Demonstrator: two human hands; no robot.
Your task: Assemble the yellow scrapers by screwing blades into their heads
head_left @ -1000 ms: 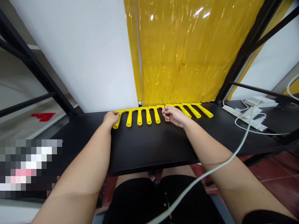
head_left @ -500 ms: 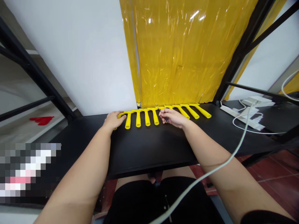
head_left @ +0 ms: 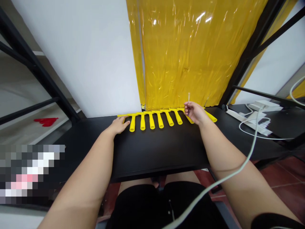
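Note:
Yellow plastic T-shaped pieces (head_left: 152, 121) lie side by side on the black tabletop (head_left: 152, 149), their hollow round handles pointing towards me and their crossbars along the back edge. My left hand (head_left: 119, 124) rests over the leftmost piece, thumb stretched out apart from the fingers; part of that piece is hidden beneath it. Above the right end of the row is my right hand (head_left: 194, 111), its fingers closed round a thin rod-like tool (head_left: 189, 97) that points upward. A dark purplish bit of it shows between the fingers. This hand covers part of the pieces below.
Behind the row hang a white panel (head_left: 85, 57) and a yellow translucent curtain (head_left: 176, 57). At right lie white power strips (head_left: 258, 122) with cords. A pale cable (head_left: 209, 187) crosses in front of my right forearm. Black metal frame posts (head_left: 40, 70) stand on both sides.
My right hand has moved right and slightly up along the row, and the tool now points upward instead of up-left. My left hand remains at the left end.

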